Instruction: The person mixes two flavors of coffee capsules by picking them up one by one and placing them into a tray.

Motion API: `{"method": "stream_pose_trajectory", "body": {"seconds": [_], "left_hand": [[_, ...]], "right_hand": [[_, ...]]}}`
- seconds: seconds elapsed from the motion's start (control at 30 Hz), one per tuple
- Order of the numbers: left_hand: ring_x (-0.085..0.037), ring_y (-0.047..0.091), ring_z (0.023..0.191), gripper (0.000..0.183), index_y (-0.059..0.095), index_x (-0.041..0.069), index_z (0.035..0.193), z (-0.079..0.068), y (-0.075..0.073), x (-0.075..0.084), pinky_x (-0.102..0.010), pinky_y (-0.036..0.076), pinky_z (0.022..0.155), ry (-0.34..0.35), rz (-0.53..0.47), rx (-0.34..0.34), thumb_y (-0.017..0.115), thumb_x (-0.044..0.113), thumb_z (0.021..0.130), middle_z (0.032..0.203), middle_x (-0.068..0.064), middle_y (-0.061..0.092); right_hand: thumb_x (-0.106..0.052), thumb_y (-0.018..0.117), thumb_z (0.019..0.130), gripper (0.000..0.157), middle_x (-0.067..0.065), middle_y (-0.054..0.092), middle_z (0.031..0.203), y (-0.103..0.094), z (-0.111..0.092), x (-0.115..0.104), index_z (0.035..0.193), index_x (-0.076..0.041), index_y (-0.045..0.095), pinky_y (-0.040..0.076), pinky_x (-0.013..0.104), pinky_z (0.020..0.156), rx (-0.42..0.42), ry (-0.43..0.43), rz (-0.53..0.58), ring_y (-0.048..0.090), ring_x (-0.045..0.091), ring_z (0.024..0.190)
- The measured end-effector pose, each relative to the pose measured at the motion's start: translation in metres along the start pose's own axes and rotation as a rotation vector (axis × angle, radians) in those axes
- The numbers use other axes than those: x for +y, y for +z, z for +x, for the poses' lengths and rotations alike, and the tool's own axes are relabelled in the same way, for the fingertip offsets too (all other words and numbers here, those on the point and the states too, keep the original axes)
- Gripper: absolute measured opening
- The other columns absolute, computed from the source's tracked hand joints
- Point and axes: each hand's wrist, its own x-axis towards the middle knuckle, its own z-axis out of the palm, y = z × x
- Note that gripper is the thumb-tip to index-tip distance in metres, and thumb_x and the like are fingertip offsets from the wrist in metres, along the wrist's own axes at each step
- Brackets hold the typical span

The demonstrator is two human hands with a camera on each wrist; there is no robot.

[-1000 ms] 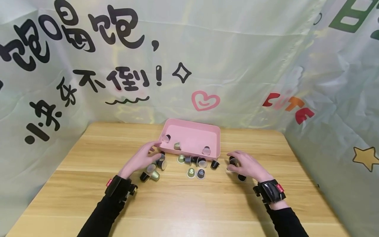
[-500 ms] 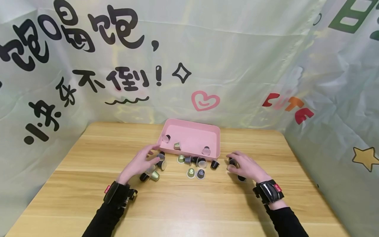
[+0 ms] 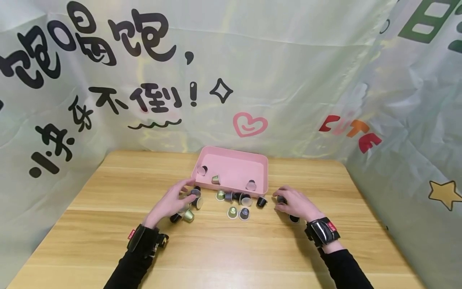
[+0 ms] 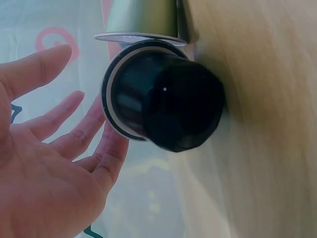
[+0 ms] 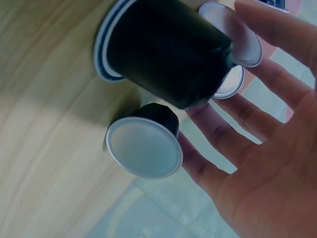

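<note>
Your left hand (image 3: 169, 204) and right hand (image 3: 296, 204) are apart, fingers (image 4: 77, 139) loose, by coffee capsules (image 4: 168, 99) on the worktop (image 3: 231, 253), near the front corners of the pink tray (image 3: 236, 165).

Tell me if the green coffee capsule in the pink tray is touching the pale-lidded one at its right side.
Apart: the head view shows bare pink tray between the green coffee capsule and the pale-lidded capsule on the right.

A tray (image 3: 234, 162) is sitting toward the back of the table (image 3: 216, 249). Three capsules (image 3: 251, 185) are lying inside, a row (image 3: 246, 200) lining its front (a pair (image 3: 232, 213) is standing nearer). Left, a cluster (image 3: 188, 216) is lying by the left hand (image 3: 170, 204); right, others (image 3: 294, 219) by the right hand (image 3: 298, 204).
</note>
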Motion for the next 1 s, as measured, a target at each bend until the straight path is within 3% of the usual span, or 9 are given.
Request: {"method": "stream_pose_trajectory", "body": {"seconds": [0.23, 0.47, 1.0], "left_hand": [[-0.043, 0.056, 0.124, 0.058, 0.040, -0.001, 0.149, -0.0008, 0.0016, 0.0018, -0.059, 0.051, 0.101, 0.014, -0.004, -0.002, 0.063, 0.018, 0.099, 0.146, -0.025, 0.051], [-0.043, 0.057, 0.123, 0.058, 0.041, 0.000, 0.149, -0.0011, 0.0036, 0.0015, -0.058, 0.051, 0.101, 0.016, -0.010, -0.004, 0.063, 0.017, 0.098, 0.145, -0.025, 0.052], [-0.043, 0.056, 0.122, 0.057, 0.040, 0.000, 0.149, -0.0003, 0.0043, 0.0019, -0.060, 0.050, 0.100, 0.026, -0.010, -0.014, 0.062, 0.016, 0.099, 0.145, -0.026, 0.051]], "right_hand": [[-0.020, 0.076, 0.088, 0.029, 0.017, 0.067, 0.125, 0.0033, 0.0040, -0.0010, 0.114, -0.009, 0.073, 0.057, 0.053, 0.092, -0.003, 0.021, 0.009, 0.068, 0.033, 0.105], [-0.009, 0.074, 0.086, 0.020, 0.014, 0.069, 0.115, 0.0040, 0.0056, -0.0007, 0.106, -0.007, 0.075, 0.059, 0.048, 0.084, 0.013, 0.010, 0.004, 0.068, 0.027, 0.097], [-0.002, 0.070, 0.082, 0.020, 0.012, 0.070, 0.108, 0.0037, 0.0049, -0.0032, 0.101, -0.006, 0.076, 0.059, 0.041, 0.076, 0.059, 0.053, 0.043, 0.065, 0.021, 0.086]]}}
